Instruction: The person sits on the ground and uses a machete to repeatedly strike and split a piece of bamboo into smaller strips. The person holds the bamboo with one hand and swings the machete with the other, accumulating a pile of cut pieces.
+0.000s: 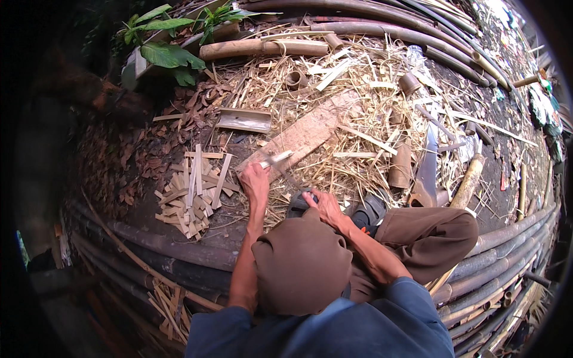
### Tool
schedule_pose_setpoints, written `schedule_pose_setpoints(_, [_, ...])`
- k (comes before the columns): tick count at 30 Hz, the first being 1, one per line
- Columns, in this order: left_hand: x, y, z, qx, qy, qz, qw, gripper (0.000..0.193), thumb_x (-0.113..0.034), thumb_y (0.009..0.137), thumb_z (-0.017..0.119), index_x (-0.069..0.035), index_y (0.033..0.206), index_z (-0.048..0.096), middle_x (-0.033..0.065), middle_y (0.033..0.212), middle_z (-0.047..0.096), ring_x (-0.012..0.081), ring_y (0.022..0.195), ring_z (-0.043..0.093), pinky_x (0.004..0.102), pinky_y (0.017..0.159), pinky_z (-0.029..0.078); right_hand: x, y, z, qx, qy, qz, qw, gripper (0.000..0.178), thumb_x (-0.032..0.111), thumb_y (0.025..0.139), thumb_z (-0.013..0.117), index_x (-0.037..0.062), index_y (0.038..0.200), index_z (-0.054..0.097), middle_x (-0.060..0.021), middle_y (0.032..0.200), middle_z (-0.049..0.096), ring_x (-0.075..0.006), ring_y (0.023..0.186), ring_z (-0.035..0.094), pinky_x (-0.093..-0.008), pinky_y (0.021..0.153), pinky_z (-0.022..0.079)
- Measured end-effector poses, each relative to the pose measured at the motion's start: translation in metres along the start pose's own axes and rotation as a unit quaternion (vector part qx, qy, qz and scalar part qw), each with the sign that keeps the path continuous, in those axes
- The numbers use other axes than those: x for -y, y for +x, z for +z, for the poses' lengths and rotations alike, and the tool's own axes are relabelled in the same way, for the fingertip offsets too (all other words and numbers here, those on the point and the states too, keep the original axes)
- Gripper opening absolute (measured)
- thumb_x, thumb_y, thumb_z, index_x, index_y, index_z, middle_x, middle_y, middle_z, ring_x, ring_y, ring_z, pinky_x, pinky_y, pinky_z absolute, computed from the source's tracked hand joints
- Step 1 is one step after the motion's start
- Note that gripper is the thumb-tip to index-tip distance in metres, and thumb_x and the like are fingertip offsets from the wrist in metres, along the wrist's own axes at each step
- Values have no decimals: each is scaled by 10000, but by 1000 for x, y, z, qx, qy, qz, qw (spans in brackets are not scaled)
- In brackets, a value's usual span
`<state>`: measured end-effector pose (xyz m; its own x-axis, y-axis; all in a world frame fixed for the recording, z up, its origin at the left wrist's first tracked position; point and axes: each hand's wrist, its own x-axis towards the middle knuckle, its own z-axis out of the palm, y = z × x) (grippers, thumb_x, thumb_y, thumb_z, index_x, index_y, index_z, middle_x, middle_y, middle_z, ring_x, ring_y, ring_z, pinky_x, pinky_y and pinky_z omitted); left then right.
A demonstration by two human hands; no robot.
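My left hand (pixel 256 181) is closed round a short pale bamboo strip (pixel 282 157), near the close end of a flat wooden board (pixel 304 130). My right hand (pixel 328 210) grips a knife, its handle mostly hidden in the fingers. The thin dark knife blade (pixel 289 176) slants up and left from that hand and meets the strip; how deep its edge sits cannot be made out. Left of my left hand lies a heap of short split bamboo pieces (pixel 188 206). My bent knee in brown trousers (pixel 303 265) rises between my forearms.
Shavings (pixel 364 77) cover the ground around the board. A split bamboo trough (pixel 245 120) lies beyond the heap. To the right are a bamboo tube (pixel 400 164), a hand saw (pixel 428 158) and a bamboo length (pixel 468 181). Bamboo poles (pixel 179 247) run close by me; more poles (pixel 382 28) lie at the back.
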<state>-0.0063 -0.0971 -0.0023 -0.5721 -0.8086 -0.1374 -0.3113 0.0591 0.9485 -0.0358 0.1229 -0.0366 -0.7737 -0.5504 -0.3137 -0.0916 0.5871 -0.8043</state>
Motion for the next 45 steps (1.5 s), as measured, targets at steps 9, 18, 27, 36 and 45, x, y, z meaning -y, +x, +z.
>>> schedule_pose_setpoints(9, [-2, 1, 2, 27, -53, -18, 998, 351, -127, 955, 380, 173, 997, 558, 289, 910, 659, 320, 812, 712, 341, 683, 602, -47, 19, -3, -58, -59, 46, 996, 658, 579, 941, 438, -36, 1020, 657, -289, 756, 651, -460, 775, 649, -520, 716, 495])
schedule_pose_setpoints(18, [73, 11, -145, -198, -144, 2, 970, 547, -279, 971, 538, 80, 1347, 370, 312, 1298, 481, 396, 1180, 543, 447, 1018, 447, -52, 9, -6, -25, 74, 102, 992, 679, 611, 942, 437, -17, 985, 691, -119, 720, 646, -218, 668, 610, -371, 620, 457])
schedule_pose_setpoints(27, [74, 2, -57, 43, 250, 146, 956, 965, -322, 757, 768, -8, 1490, 224, 299, 1528, 170, 412, 1426, 196, 496, 1165, 163, -28, -13, -31, -2, 117, 192, 974, 505, 512, 929, 519, 21, 849, 605, -61, 651, 563, -170, 583, 521, -345, 545, 395])
schedule_pose_setpoints(36, [72, 43, 79, 259, 471, 208, 817, 1371, -480, 487, 906, -100, 1538, 110, 300, 1560, -35, 444, 1456, -30, 645, 1132, 14, -43, -12, -54, -141, 117, 166, 969, 360, 380, 914, 619, 86, 742, 503, 0, 555, 449, -111, 470, 415, -300, 443, 315])
schedule_pose_setpoints(45, [66, 67, 70, 272, 464, 204, 818, 1316, -388, 508, 916, -188, 1540, 126, 317, 1526, 160, 467, 1434, 112, 632, 1144, 68, 90, 42, -69, -157, 225, 36, 961, 283, 269, 948, 610, 105, 792, 440, 33, 513, 385, -62, 389, 343, -241, 355, 253])
